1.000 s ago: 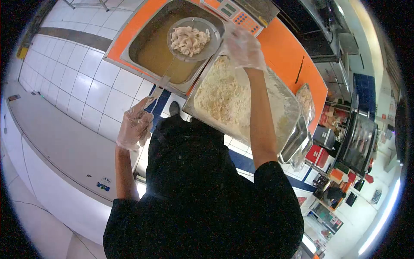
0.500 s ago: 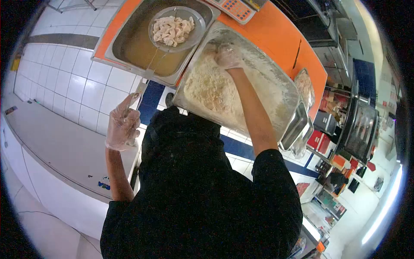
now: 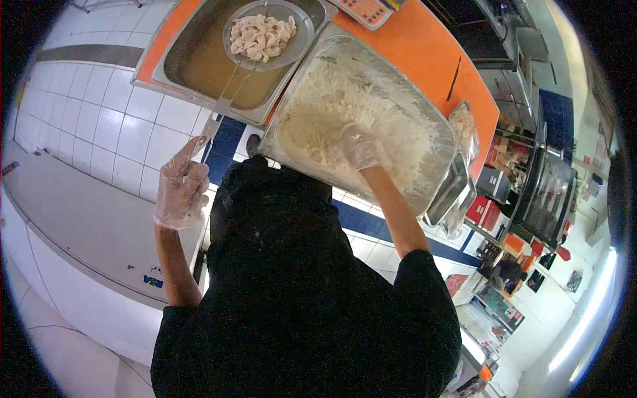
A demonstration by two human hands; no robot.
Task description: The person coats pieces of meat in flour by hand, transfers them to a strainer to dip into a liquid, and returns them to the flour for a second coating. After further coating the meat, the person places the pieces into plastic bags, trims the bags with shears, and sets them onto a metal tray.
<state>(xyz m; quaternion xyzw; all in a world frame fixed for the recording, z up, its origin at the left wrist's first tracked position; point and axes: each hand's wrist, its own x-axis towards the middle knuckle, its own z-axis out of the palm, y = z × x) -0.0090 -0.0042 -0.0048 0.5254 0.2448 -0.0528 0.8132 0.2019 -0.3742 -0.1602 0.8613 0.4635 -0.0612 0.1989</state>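
My left hand (image 3: 180, 187), in a clear plastic glove, is closed round the end of the long handle of a strainer (image 3: 302, 48). Pale, raw-looking pieces of meat (image 3: 262, 38) lie in its round bowl, which is over a metal basin (image 3: 158, 74) of cloudy brownish liquid (image 3: 196, 65). My right hand (image 3: 361, 147), gloved too, is down in a large metal tray (image 3: 443, 142) of flour (image 3: 398, 126). Its fingers reach into the flour near the tray's near side, the tips partly hidden.
An orange counter (image 3: 424, 50) holds the basin and tray, with a scale (image 3: 365, 10) at the back. Right of the tray are a plastic bag (image 3: 463, 126) and a smaller metal pan (image 3: 446, 192). A white chest-like surface (image 3: 86, 219) stands at my left.
My right hand has drawn back through the flour from the tray's far side toward me. My left hand stays on the strainer handle; the view has shifted slightly.
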